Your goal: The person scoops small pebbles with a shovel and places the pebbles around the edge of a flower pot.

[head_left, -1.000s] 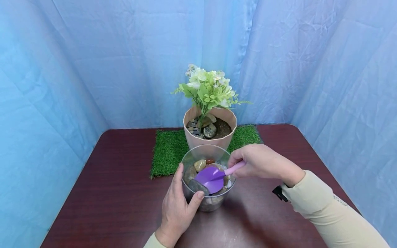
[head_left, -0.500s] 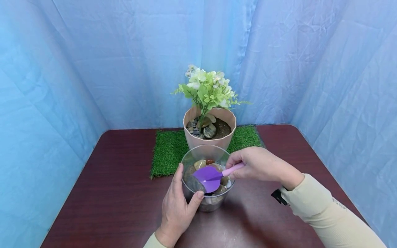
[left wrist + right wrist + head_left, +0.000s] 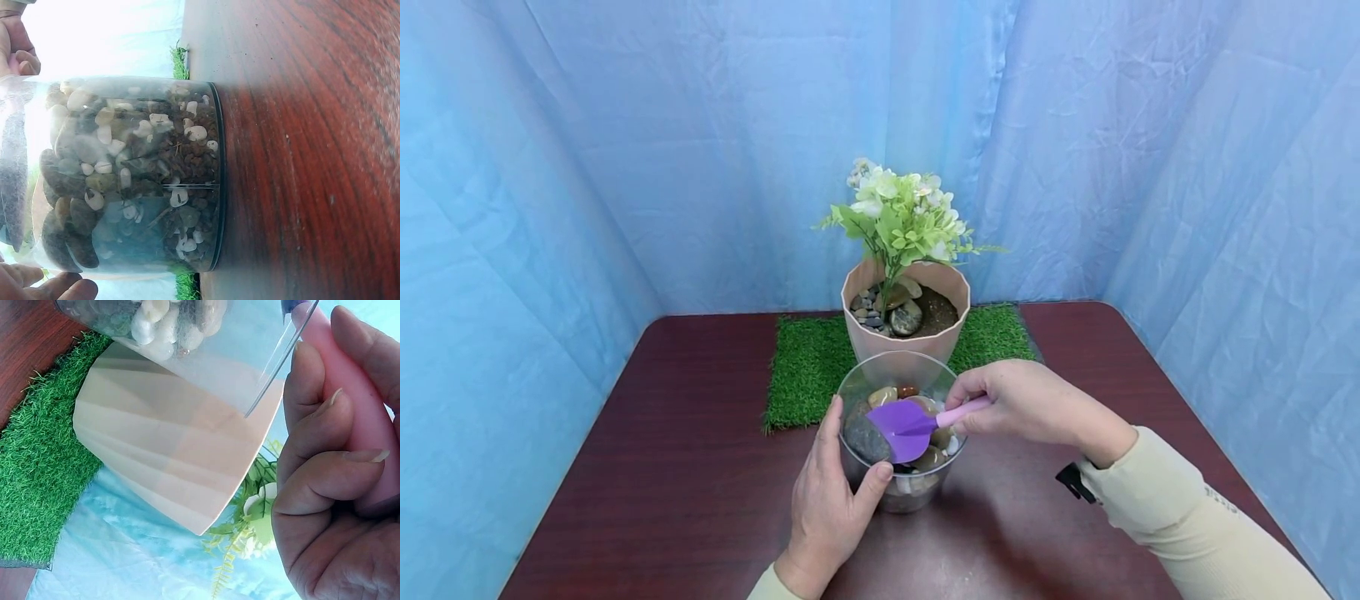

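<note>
A clear plastic container (image 3: 908,498) stands in the middle of the table, holding pebbles above a layer of finer gravel. My left hand (image 3: 829,498) holds its near left side, thumb at the front rim and fingers along the left wall. My right hand (image 3: 1028,404) grips the pink handle (image 3: 359,415) of a purple scoop (image 3: 901,427) from the right. The scoop's blade lies inside the container, over the pebbles, its tip against a large grey stone (image 3: 865,439). In the left wrist view, fingertips (image 3: 69,287) rest by the container wall.
Just behind the container, a pale pink pot (image 3: 901,348) with soil, stones and a white-flowered plant (image 3: 904,212) stands on a green artificial grass mat (image 3: 805,379). Blue curtains (image 3: 760,150) surround the dark red table (image 3: 647,467).
The scoop blade has shifted slightly left and up in the container, and the grey stone beside its tip has moved back and shows more. My left hand stays put.
</note>
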`<action>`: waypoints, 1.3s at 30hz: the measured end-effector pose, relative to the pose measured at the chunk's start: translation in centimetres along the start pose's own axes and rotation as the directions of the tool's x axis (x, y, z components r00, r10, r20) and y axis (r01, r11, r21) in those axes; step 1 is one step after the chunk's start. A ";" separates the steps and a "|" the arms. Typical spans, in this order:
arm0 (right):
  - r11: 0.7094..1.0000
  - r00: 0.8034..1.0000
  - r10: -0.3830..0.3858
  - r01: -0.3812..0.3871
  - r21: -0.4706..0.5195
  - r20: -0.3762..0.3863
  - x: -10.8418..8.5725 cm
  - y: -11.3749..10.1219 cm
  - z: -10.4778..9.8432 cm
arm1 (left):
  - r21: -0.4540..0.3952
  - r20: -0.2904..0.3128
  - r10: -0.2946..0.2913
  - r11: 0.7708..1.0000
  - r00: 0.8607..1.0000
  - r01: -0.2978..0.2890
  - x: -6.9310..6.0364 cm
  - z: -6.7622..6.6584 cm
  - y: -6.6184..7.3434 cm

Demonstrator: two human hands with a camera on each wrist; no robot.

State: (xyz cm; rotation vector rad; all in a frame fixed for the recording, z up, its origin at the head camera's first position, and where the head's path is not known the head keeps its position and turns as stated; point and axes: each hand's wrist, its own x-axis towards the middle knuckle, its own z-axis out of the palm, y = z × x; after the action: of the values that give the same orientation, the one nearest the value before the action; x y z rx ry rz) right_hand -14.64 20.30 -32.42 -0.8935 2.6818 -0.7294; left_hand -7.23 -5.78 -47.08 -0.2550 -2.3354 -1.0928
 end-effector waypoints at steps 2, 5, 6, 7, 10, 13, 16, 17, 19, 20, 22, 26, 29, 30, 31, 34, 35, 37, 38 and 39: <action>1.000 1.000 0.001 -0.001 -0.006 -0.003 -0.2 -0.2 0.1 | -0.002 0.002 -0.004 1.000 1.000 0.004 0.0 0.0 0.0; 1.000 1.000 0.002 -0.002 -0.013 -0.006 -0.4 -0.4 0.2 | -0.003 0.001 -0.006 1.000 1.000 0.006 0.0 0.0 0.0; 1.000 1.000 0.004 -0.004 -0.013 -0.007 -0.4 -0.4 0.2 | -0.002 0.000 -0.003 1.000 1.000 0.003 0.0 0.0 0.0; 1.000 1.000 0.004 -0.004 -0.011 -0.009 -0.5 -0.5 0.3 | -0.003 -0.003 0.000 1.000 1.000 0.000 0.0 0.0 0.0; 1.000 1.000 0.015 -0.014 0.009 -0.016 -0.5 -0.5 0.4 | 0.000 -0.011 0.013 1.000 1.000 -0.013 0.1 0.0 0.0; 0.999 0.999 0.037 -0.036 0.034 -0.028 -0.5 -0.4 0.5 | 0.001 -0.011 0.017 1.000 1.000 -0.017 0.1 0.0 0.0; 0.997 0.997 0.058 -0.056 0.049 -0.042 -0.5 -0.3 0.6 | 0.001 -0.004 0.007 1.000 1.000 -0.007 0.0 0.0 0.0; 0.997 0.997 0.062 -0.059 0.053 -0.046 -0.5 -0.3 0.6 | 0.001 -0.001 0.005 1.000 1.000 -0.005 0.0 0.0 0.0; 0.996 0.996 0.069 -0.066 0.059 -0.051 -0.5 -0.2 0.7 | 0.001 0.001 0.001 1.000 1.000 -0.001 0.0 0.0 0.0; 0.996 0.996 0.068 -0.065 0.058 -0.054 -0.5 -0.2 0.7 | 0.002 0.001 -0.001 1.000 1.000 0.001 0.0 0.0 0.0; 0.996 0.996 0.069 -0.066 0.058 -0.059 -0.6 -0.1 0.7 | 0.001 0.000 -0.001 1.000 1.000 0.001 0.0 0.0 -0.1; 0.996 0.995 0.072 -0.068 0.050 -0.073 -0.8 -0.1 0.8 | 0.000 -0.001 0.001 1.000 1.000 -0.001 0.0 0.0 -0.1; 0.996 0.993 0.077 -0.073 0.040 -0.094 -0.9 -0.2 0.7 | -0.003 0.002 -0.001 1.000 1.000 0.001 0.0 0.0 -0.1; 0.996 0.991 0.082 -0.078 0.037 -0.103 -1.0 -0.3 0.6 | -0.004 0.003 -0.003 1.000 1.000 0.003 0.0 0.0 -0.1; 0.996 0.990 0.083 -0.080 0.032 -0.112 -1.0 -0.3 0.6 | -0.005 0.004 -0.006 1.000 1.000 0.006 0.0 0.0 -0.1; 0.994 0.984 0.107 -0.106 0.017 -0.142 -1.2 -0.5 0.3 | -0.009 0.006 -0.007 1.000 1.000 0.007 0.0 0.0 -0.1; 0.994 0.982 0.114 -0.113 0.012 -0.151 -1.3 -0.6 0.2 | -0.011 0.007 -0.007 1.000 1.000 0.007 0.0 0.0 -0.1; 0.992 0.976 0.124 -0.126 -0.001 -0.177 -1.4 -0.6 0.0 | -0.012 0.006 -0.001 1.000 1.000 0.001 0.1 0.0 0.0; 0.991 0.973 0.129 -0.133 -0.005 -0.189 -1.4 -0.7 -0.1 | -0.014 0.007 -0.001 1.000 1.000 0.002 0.1 -0.1 0.0; 0.990 0.971 0.133 -0.137 -0.010 -0.201 -1.4 -0.7 -0.2 | -0.016 0.008 -0.002 1.000 1.000 0.002 0.1 -0.1 0.1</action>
State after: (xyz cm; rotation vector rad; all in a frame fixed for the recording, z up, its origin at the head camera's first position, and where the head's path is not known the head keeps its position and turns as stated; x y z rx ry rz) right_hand -13.18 20.73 -31.81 -0.6659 2.8973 -0.7966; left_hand -7.24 -5.80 -46.97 -0.2641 -2.3355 -1.1139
